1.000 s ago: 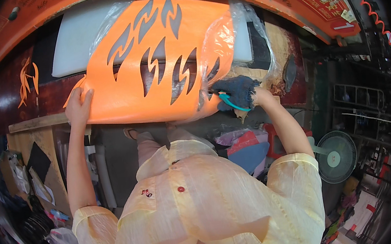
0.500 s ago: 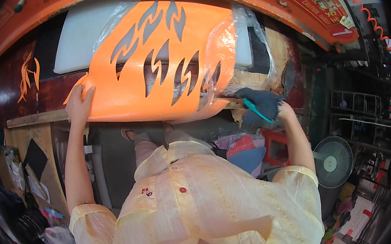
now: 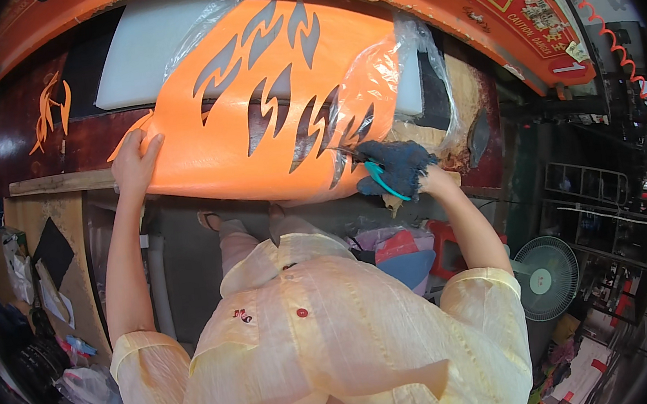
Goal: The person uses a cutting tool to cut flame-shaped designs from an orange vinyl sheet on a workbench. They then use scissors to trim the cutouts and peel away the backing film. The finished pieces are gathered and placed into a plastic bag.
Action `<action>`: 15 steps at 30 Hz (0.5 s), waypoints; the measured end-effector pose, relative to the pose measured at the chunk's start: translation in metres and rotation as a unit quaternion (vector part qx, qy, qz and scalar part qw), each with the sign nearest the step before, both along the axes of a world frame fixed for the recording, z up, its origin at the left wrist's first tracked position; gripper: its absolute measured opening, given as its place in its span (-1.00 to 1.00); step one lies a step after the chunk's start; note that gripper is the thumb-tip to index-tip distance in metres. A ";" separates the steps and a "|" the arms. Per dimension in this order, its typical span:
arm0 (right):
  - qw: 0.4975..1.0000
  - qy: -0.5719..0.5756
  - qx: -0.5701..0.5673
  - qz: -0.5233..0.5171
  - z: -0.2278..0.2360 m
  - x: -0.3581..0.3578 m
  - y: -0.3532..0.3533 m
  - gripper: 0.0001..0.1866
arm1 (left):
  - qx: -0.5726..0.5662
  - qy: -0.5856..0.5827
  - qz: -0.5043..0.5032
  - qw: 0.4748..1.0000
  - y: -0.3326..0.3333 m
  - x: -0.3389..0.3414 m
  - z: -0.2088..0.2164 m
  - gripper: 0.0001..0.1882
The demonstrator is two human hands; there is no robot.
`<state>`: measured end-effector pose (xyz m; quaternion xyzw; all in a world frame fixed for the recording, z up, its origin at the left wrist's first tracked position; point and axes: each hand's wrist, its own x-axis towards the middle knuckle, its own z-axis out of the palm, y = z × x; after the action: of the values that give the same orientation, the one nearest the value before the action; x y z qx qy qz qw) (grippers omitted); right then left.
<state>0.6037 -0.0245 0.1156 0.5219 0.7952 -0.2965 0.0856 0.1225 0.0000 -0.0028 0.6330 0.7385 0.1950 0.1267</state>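
**Between the left hand [image 3: 135, 160] and the right hand [image 3: 400, 164], a flexible bright-orange sheet cut with flame-shaped holes [image 3: 229, 133]**

The sheet lies across a glossy dark-red worktop [image 3: 90, 159], its near edge overhanging toward the body. The left hand pinches its near-left edge, thumb on top, probably to keep it from sliding. The right hand, in a frayed dark-blue fabric glove [image 3: 415, 158], closes around a tool with a curved teal handle [image 3: 389, 182], its tip aimed at the holes nearest that hand; the glove presumably guards the skin. Beside the right hand, crinkled clear plastic film [image 3: 369, 71] overlaps the sheet. Beyond both hands, a flat white slab [image 3: 139, 56] sits underneath, likely as backing. Farther left of the left hand lie thin orange scraps [image 3: 49, 116].
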 end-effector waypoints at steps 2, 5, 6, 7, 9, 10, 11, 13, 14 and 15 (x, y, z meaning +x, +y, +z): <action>1.000 -0.005 -0.004 0.005 -0.004 0.001 0.002 -0.59 | 0.001 0.000 0.004 1.000 -0.002 -0.001 0.000 -0.59; 1.000 -0.012 -0.011 0.018 -0.009 -0.007 0.007 -0.59 | 0.021 -0.008 0.001 1.000 -0.004 0.000 0.001 -0.58; 1.000 -0.015 -0.012 0.020 -0.009 -0.009 0.009 -0.58 | 0.023 -0.009 0.002 1.000 -0.004 0.001 0.001 -0.58; 1.000 -0.019 -0.016 0.019 -0.010 -0.012 0.011 -0.58 | 0.008 -0.008 0.009 1.000 -0.003 0.001 0.002 -0.58; 0.999 -0.026 -0.020 0.020 -0.013 -0.015 0.013 -0.58 | 0.014 -0.011 0.002 1.000 -0.003 0.001 0.003 -0.58; 0.999 -0.028 -0.023 0.020 -0.016 -0.016 0.013 -0.57 | 0.010 -0.012 0.003 1.000 -0.002 0.000 0.003 -0.58; 0.999 -0.022 -0.022 0.022 -0.019 -0.016 0.013 -0.57 | 0.016 -0.016 -0.004 1.000 -0.002 -0.001 0.004 -0.58; 0.999 0.008 -0.010 0.033 -0.023 -0.015 0.013 -0.54 | 0.018 -0.028 -0.009 0.999 -0.001 -0.002 0.004 -0.58; 0.999 0.028 -0.010 0.042 -0.022 -0.012 0.013 -0.51 | 0.015 -0.023 -0.004 1.000 0.000 -0.003 0.004 -0.58; 0.998 0.065 0.003 -0.001 -0.018 -0.010 0.014 -0.54 | 0.000 -0.024 0.003 1.000 0.000 -0.003 0.003 -0.58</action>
<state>0.5936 -0.0108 0.0976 0.5022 0.7998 -0.3272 0.0318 0.1196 0.0003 0.0005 0.6260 0.7371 0.2099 0.1439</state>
